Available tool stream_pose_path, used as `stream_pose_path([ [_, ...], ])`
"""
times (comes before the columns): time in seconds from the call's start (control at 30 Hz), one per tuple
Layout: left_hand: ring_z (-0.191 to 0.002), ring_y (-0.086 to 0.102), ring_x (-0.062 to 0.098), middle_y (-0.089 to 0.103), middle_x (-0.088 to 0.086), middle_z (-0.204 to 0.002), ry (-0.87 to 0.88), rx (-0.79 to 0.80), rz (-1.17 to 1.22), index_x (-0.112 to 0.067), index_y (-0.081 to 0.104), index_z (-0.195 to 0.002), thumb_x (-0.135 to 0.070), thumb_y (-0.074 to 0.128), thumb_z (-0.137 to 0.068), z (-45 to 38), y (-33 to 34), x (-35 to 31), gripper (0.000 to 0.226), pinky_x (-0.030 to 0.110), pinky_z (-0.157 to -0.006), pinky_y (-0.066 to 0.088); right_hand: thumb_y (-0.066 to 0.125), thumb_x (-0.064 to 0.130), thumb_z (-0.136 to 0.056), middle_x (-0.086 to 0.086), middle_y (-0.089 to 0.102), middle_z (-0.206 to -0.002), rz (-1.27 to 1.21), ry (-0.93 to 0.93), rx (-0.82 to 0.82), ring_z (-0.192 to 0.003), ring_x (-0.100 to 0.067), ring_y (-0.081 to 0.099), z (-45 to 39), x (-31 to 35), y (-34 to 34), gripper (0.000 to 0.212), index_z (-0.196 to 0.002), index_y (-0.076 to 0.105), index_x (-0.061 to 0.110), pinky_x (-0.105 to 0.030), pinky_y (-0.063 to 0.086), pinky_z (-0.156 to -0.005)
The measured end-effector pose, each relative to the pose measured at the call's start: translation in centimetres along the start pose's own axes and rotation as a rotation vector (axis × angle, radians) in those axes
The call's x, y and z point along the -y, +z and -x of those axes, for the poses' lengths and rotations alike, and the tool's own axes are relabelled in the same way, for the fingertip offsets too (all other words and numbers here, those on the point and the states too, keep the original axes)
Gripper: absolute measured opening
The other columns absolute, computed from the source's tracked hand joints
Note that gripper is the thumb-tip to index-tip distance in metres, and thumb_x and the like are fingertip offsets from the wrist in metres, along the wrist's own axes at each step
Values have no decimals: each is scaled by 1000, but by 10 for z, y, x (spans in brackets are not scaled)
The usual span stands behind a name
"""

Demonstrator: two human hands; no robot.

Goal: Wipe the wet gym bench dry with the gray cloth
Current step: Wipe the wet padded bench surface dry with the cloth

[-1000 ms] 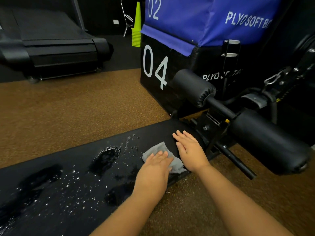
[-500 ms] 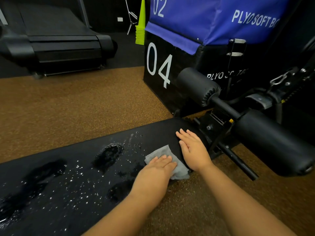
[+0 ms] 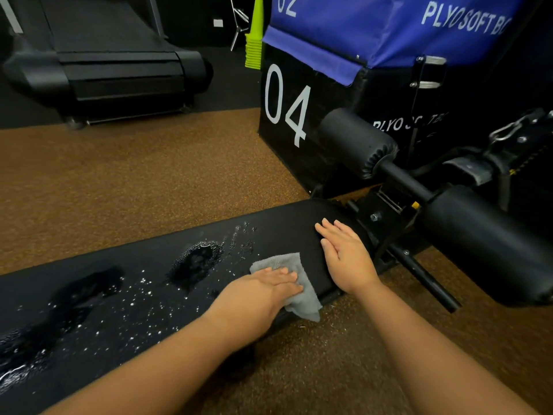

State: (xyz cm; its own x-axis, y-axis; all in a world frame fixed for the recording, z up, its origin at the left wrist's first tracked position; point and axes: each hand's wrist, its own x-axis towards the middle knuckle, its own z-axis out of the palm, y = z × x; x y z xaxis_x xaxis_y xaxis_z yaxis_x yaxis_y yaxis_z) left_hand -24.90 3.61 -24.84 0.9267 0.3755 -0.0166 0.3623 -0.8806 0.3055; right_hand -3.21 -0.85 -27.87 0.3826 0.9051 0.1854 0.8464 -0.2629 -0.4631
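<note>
The left hand (image 3: 263, 292) lies flat on the gray cloth (image 3: 294, 284), its fingers (image 3: 284, 277) straight and together, pressing the cloth down against the black padded gym bench (image 3: 143, 265) near its right end. The cloth's lower corner hangs over the bench's near edge, above the brown speckled floor (image 3: 119, 181). Just to the right of the cloth, the right hand (image 3: 347, 256) rests palm down on the dry end of the pad, fingers stretched out and holding nothing. To the left of the cloth the bench is wet: a puddle (image 3: 197, 262) sits close by, with scattered droplets and larger pools farther left. Beyond the bench end are two black foam rollers (image 3: 356, 142) on a bar, a black plyo box (image 3: 287, 106) marked 04 under a blue one, a stack of yellow-green cones (image 3: 254, 40), and a treadmill (image 3: 113, 70).
</note>
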Motion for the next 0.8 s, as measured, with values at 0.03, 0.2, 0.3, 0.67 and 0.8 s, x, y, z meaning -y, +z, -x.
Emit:
stream_pose_path([
  [0.03,-144,8,4,14,-10,-158,6,4,-6,-30,22,-148,-16,33,-101,-2,-1,4,50,11,-108,-6,38,25,-100,10,39,-147,2,1,2,-140,-7,21,0,0,0,39,-138,46,26,-14,7,-108],
  [0.2,-144,13,5,20,-8,-156,-116,-149,50,-28,27,-146,-15,36,-100,-12,12,-10,49,14,-111,-4,38,23,-100,7,40,-147,10,-6,-7,-140,-9,22,1,1,0,39,-138,47,23,-14,7,-109],
  [0.3,-144,10,5,18,-8,-157,-38,-65,55,-27,26,-147,-15,35,-101,2,12,-16,49,15,-112,-5,38,23,-100,7,41,-147,17,-2,-4,-140,-9,23,0,1,1,38,-138,47,24,-15,7,-109],
  [0.67,-144,13,6,20,-8,-156,-59,-84,31,-27,29,-146,-16,37,-101,3,5,-6,47,14,-110,-3,38,25,-100,9,40,-147,15,9,-7,-140,-8,22,0,-1,2,38,-137,47,25,-13,6,-109],
  [0.8,-142,20,5,25,-9,-154,36,-82,72,-30,36,-143,-16,39,-99,25,3,7,46,13,-110,1,37,25,-101,9,39,-147,32,10,8,-141,-9,22,-1,-1,1,38,-138,46,25,-15,7,-110],
])
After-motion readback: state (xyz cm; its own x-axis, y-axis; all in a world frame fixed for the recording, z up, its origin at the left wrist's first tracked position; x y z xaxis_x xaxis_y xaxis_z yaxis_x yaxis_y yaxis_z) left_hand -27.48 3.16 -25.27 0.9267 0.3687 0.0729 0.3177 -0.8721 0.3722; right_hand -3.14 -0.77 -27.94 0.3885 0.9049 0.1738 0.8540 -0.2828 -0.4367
